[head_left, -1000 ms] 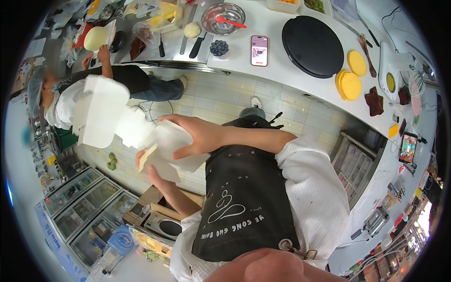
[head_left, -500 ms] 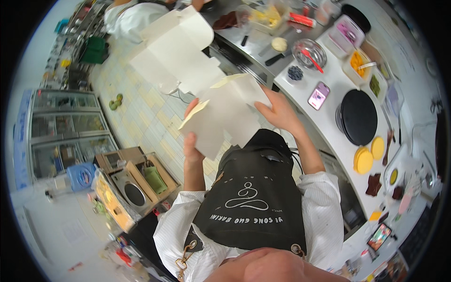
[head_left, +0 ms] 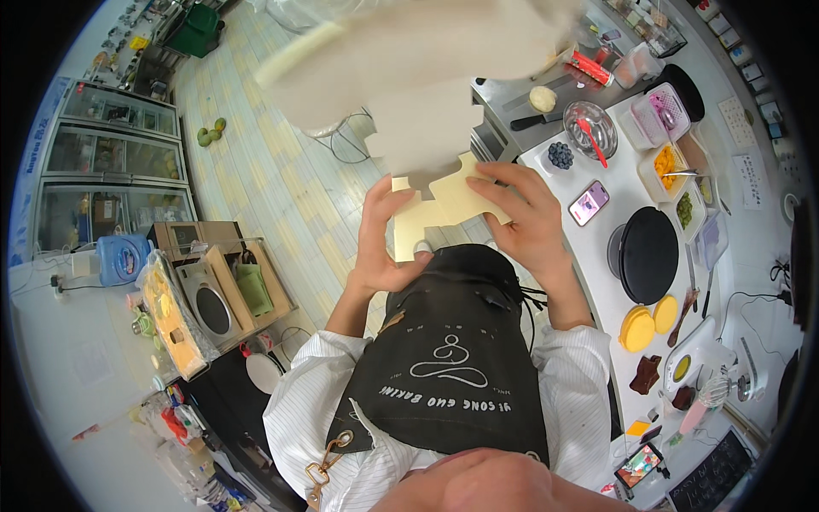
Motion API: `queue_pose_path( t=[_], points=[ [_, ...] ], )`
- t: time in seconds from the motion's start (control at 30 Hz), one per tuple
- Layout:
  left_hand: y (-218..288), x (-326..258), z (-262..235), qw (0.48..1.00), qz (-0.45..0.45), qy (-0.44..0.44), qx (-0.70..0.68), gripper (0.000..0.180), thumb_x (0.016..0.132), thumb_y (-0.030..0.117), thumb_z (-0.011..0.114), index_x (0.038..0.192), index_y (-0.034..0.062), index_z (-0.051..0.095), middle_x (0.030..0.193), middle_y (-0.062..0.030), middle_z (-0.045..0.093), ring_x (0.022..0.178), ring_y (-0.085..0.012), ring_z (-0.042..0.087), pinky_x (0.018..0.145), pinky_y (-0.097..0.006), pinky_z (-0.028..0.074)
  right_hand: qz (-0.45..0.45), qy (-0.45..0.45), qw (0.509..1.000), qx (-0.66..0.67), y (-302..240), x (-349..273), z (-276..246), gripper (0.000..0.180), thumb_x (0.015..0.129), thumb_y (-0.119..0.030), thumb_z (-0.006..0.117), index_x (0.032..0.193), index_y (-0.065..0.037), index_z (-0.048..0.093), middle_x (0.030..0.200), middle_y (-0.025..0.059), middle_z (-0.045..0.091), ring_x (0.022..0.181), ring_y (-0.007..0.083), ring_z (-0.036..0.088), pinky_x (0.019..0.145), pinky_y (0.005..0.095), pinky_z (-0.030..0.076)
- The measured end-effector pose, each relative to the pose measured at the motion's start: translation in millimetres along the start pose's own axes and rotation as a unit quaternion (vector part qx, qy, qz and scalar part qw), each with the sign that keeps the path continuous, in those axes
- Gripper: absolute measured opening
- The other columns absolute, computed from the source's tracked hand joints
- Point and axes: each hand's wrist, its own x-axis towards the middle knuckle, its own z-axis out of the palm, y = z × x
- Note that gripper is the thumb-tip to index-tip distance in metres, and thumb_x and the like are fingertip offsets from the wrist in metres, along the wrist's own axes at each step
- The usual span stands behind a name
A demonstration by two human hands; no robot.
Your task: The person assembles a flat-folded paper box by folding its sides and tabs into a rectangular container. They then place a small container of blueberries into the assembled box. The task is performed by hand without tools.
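A partly folded cardboard box (head_left: 426,102), pale grey on one face and cream on the other, is held up in front of my apron. Its large far panel is blurred and bent upward. My left hand (head_left: 382,235) grips the cut flaps at the near left, fingers on top and thumb lower down near the edge. On the near right flap, my right hand (head_left: 531,218) has its fingers laid over the cream card and its thumb beneath. Notched tabs stick out between the two hands.
Along the right, the white counter bears a mixing bowl (head_left: 590,135), blueberries (head_left: 560,155), a phone (head_left: 589,203), a black round turntable (head_left: 650,256) and yellow cake rounds (head_left: 638,329). Left stand glass-door fridges (head_left: 119,171) and a shelf unit (head_left: 226,294). Green fruit (head_left: 211,132) lies on the tiled floor.
The box's big panel has swung up and away, showing its cream side near my hands. Both hands have shifted their hold onto the near flaps. The view has turned slightly.
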Motion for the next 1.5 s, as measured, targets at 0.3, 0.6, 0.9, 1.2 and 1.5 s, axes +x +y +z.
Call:
queue_pose_path(
  t=[0.3, 0.6, 0.9, 1.2, 1.5],
  points=[
    [-15.4, -6.5, 0.4, 0.99, -0.029, 0.068, 0.121, 0.034, 0.08, 0.007, 0.075, 0.113, -0.0006, 0.071, 0.111, -0.0191, 0.072, 0.097, -0.0385, 0.069, 0.09, -0.044, 0.054, 0.03, -0.005, 0.995, -0.091, 4.2, -10.5, 12.4, 0.026, 0.082, -0.012, 0.076, 0.108, -0.01, 0.076, 0.105, 0.008, 0.073, 0.093, 0.0285, 0.071, 0.073, 0.0372, 0.057],
    [11.6, 20.5, -13.8, 0.977, -0.093, 0.09, 0.17, 0.02, 0.088, -0.003, 0.072, 0.107, 0.0021, 0.078, 0.099, -0.0115, 0.078, 0.084, -0.0147, 0.074, 0.074, -0.029, 0.057, -0.003, -0.056, 0.998, -0.032, 2.2, 13.9, -6.1, 0.029, 0.073, 0.003, 0.07, 0.097, -0.011, 0.077, 0.092, 0.0031, 0.073, 0.087, 0.0256, 0.07, 0.072, 0.0373, 0.056],
    [32.7, 19.8, 0.8, 0.997, -0.056, 0.043, -0.026, 0.006, 0.099, -0.002, 0.063, 0.104, -0.0041, 0.063, 0.112, -0.0232, 0.074, 0.107, -0.0271, 0.072, 0.093, -0.036, 0.055, 0.063, 0.022, 0.998, -0.009, 1.5, 13.1, -7.2, 0.021, 0.082, -0.003, 0.076, 0.102, -0.008, 0.078, 0.105, 0.0035, 0.073, 0.085, 0.0233, 0.071, 0.077, 0.0347, 0.057],
    [-15.2, 14.6, 3.2, 0.921, -0.159, 0.326, -0.145, 0.016, 0.104, 0.015, 0.065, 0.107, -0.0002, 0.063, 0.111, -0.0148, 0.072, 0.095, -0.0157, 0.067, 0.086, -0.03, 0.054, 0.29, 0.031, 0.934, 0.208, 6.8, -3.0, -34.1, 0.104, 0.077, -0.015, 0.089, 0.162, -0.01, 0.028, 0.162, 0.0152, 0.037, 0.139, 0.0337, 0.05, 0.113, 0.0479, 0.045],
    [-23.6, -15.5, 10.3, 0.898, -0.173, 0.369, -0.168, 0.029, 0.108, 0.028, 0.058, 0.115, -0.0002, 0.058, 0.104, -0.0118, 0.068, 0.089, -0.0153, 0.066, 0.078, -0.03, 0.056, 0.436, 0.005, 0.808, 0.396, 83.9, -25.1, 12.8, 0.079, 0.091, -0.02, 0.08, 0.156, -0.004, 0.037, 0.14, 0.0172, 0.06, 0.119, 0.0215, 0.064, 0.093, 0.0341, 0.055]
  ],
)
